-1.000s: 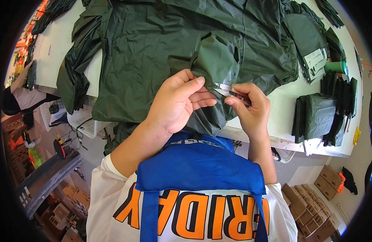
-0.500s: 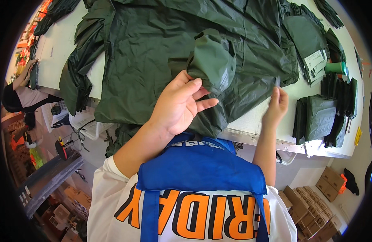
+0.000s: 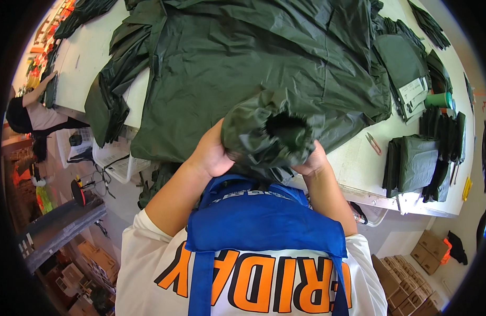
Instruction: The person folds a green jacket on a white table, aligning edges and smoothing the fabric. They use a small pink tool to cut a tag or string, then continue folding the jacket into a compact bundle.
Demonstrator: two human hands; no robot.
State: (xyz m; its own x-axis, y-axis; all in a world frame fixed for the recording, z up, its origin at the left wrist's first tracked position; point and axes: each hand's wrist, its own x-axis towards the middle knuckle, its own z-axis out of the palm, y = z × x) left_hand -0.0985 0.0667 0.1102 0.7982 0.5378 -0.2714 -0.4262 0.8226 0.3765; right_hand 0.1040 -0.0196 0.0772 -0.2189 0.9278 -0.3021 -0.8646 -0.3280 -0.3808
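A large dark green garment of thin, shiny fabric (image 3: 237,68) lies spread over the table. Close in front of me, both hands hold up a gathered sleeve end (image 3: 248,126) in the same green, its ruffled round opening facing up. My left hand (image 3: 214,152) grips its left side, with the fingers partly under the cloth. At the lower right of the opening, my right hand (image 3: 312,160) is closed on the fabric; most of its fingers are hidden. Small red-handled thread snips (image 3: 373,143) lie on the table to the right.
Folded green packets (image 3: 418,158) are piled at the right on the white table (image 3: 353,168), near a green spool (image 3: 438,100). Folded green cloth (image 3: 114,84) hangs over the left edge. White baskets (image 3: 114,160) sit below. Another person (image 3: 40,113) works at far left.
My right hand came from the table's right side to the sleeve end. The sleeve end turned its opening upward and moved nearer me. The thread snips now show on the table.
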